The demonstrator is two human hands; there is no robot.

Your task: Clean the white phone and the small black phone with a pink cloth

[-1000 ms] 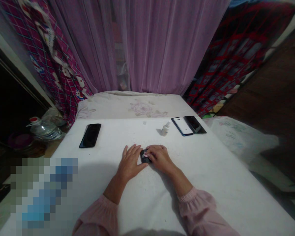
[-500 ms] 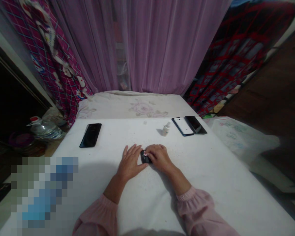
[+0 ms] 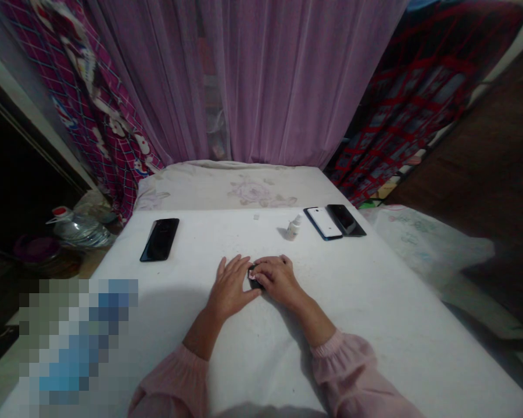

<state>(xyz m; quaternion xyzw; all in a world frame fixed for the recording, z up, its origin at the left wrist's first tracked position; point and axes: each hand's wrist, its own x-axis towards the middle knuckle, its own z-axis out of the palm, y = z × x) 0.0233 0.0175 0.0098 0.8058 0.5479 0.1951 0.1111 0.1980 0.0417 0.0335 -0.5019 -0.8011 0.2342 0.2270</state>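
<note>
A small black flat rectangular object (image 3: 256,284) lies on the white tablecloth between my hands; its exact kind is unclear. My left hand (image 3: 232,288) brackets it, thumb at the near edge and forefinger at the far edge, the other fingers stretched out. Over its top, my right hand (image 3: 279,280) pinches a small pink-and-white piece (image 3: 251,275) and presses it to the surface. My right fingers hide much of the black object. Beyond the hands stands a small white bottle (image 3: 293,228), upright, with a little pale square piece (image 3: 256,217) to its left.
A black phone (image 3: 160,240) lies at the left. A white phone (image 3: 325,223) on a dark one and another black phone (image 3: 346,220) lie at the back right. A water jug (image 3: 81,227) stands beside the table. Purple curtains (image 3: 270,81) hang behind.
My right hand has slid slightly left with the pink-and-white piece, across the black object, covering more of it. My left hand stays in place.
</note>
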